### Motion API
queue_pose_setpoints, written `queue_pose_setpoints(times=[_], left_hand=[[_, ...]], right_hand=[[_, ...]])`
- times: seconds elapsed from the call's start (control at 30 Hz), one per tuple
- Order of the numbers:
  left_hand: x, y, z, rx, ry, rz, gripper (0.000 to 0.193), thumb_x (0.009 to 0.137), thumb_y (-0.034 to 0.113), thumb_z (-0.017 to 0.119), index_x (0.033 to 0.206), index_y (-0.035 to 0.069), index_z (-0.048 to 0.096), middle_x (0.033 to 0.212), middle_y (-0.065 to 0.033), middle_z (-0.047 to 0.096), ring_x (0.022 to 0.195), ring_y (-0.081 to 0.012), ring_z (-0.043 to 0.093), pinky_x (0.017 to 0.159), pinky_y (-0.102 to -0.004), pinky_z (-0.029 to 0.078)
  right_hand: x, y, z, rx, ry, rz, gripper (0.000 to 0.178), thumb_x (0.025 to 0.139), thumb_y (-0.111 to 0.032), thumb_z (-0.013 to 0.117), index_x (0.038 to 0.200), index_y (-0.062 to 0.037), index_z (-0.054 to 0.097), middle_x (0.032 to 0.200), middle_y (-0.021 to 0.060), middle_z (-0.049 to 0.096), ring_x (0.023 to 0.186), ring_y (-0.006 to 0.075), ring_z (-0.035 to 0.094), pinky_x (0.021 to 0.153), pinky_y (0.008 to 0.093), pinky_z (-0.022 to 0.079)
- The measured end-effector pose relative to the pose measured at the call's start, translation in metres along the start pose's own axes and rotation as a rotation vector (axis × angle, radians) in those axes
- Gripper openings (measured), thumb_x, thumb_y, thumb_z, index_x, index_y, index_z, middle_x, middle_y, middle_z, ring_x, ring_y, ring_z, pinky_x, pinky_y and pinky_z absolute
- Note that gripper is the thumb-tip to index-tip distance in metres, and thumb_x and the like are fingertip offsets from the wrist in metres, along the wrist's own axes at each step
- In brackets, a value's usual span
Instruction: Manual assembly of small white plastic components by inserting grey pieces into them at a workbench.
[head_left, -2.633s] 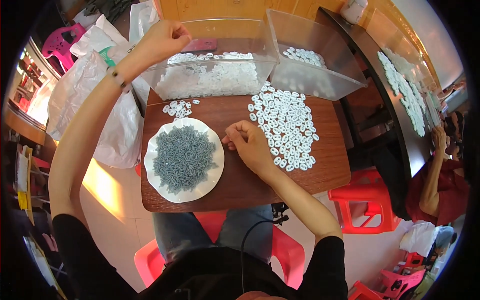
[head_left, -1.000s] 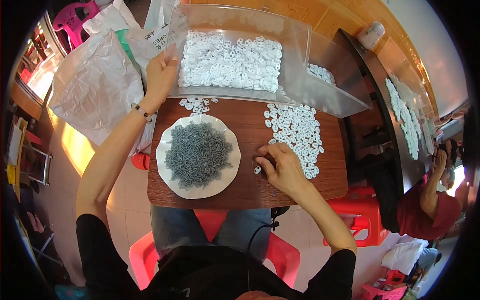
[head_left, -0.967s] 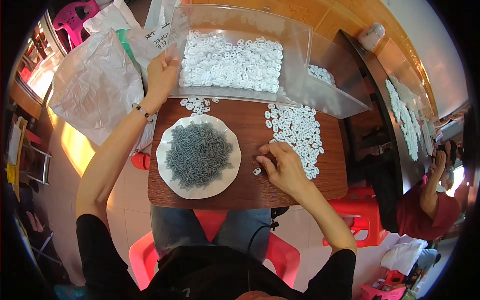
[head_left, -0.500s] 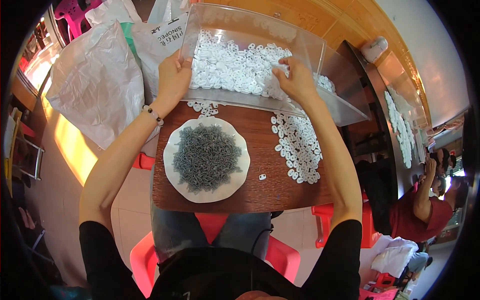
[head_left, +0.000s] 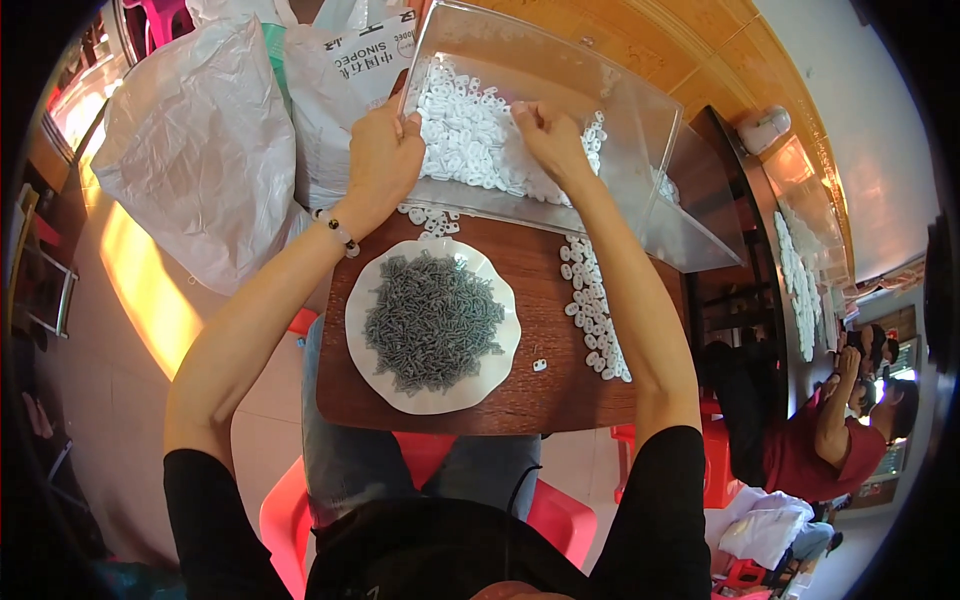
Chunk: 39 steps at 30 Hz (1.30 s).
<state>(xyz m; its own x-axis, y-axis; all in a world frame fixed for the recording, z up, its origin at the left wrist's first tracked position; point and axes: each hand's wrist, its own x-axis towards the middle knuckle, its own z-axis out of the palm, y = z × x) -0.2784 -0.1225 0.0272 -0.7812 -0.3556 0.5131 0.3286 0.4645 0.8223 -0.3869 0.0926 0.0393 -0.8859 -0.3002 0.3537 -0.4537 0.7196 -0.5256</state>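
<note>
Many white pieces (head_left: 457, 130) in a clear bin (head_left: 500, 203), twelve o'clock on the desk (head_left: 540, 402).
The left hand (head_left: 387, 160) grips the bin's nine-o'clock edge, some fingers hidden; the right hand (head_left: 552, 145) curls over the pieces, whatever it holds unclear. Dark printing marks a sack (head_left: 340, 88) at eleven.

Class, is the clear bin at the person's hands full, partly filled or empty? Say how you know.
Partly filled: many small white pieces lie in the clear bin, while its walls rise bare above them.
</note>
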Motion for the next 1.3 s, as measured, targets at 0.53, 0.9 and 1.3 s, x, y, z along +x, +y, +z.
queue_pose_setpoints(times=[0.53, 0.9, 1.3], left_hand=[[-0.009, 0.009, -0.005, 0.025, -0.024, 0.019, 0.027, 0.086, 0.007, 0.052, 0.11, 0.002, 0.061, 0.058, -0.0208, 0.054, 0.052, -0.0352, 0.053, 0.055, -0.045, 0.041], [-0.01, 0.01, -0.006, 0.017, -0.056, 0.037, 0.04, 0.086, 0.005, 0.052, 0.126, 0.003, 0.056, 0.057, -0.0214, 0.051, 0.048, -0.0335, 0.05, 0.052, -0.0429, 0.04], [-0.009, 0.007, -0.002, 0.04, -0.031, 0.01, 0.044, 0.085, 0.004, 0.052, 0.129, 0.005, 0.054, 0.06, -0.0218, 0.055, 0.054, -0.0347, 0.055, 0.058, -0.0435, 0.044]], right_hand=[[-0.01, 0.028, -0.028, -0.437, 0.276, 0.146, 0.027, 0.087, -0.025, 0.058, 0.094, -0.0013, 0.067, 0.085, 0.0209, 0.067, 0.082, 0.0384, 0.065, 0.072, 0.0451, 0.05], [0.002, 0.047, -0.049, -0.635, 0.324, -0.094, 0.026, 0.086, -0.021, 0.057, 0.099, 0.0018, 0.061, 0.091, 0.0252, 0.064, 0.092, 0.0416, 0.062, 0.079, 0.0482, 0.049], [-0.015, -0.001, 0.002, -0.436, 0.043, 0.506, 0.079, 0.086, -0.061, 0.042, 0.115, 0.0103, 0.055, 0.115, 0.0353, 0.057, 0.112, 0.0437, 0.056, 0.095, 0.0454, 0.044]])
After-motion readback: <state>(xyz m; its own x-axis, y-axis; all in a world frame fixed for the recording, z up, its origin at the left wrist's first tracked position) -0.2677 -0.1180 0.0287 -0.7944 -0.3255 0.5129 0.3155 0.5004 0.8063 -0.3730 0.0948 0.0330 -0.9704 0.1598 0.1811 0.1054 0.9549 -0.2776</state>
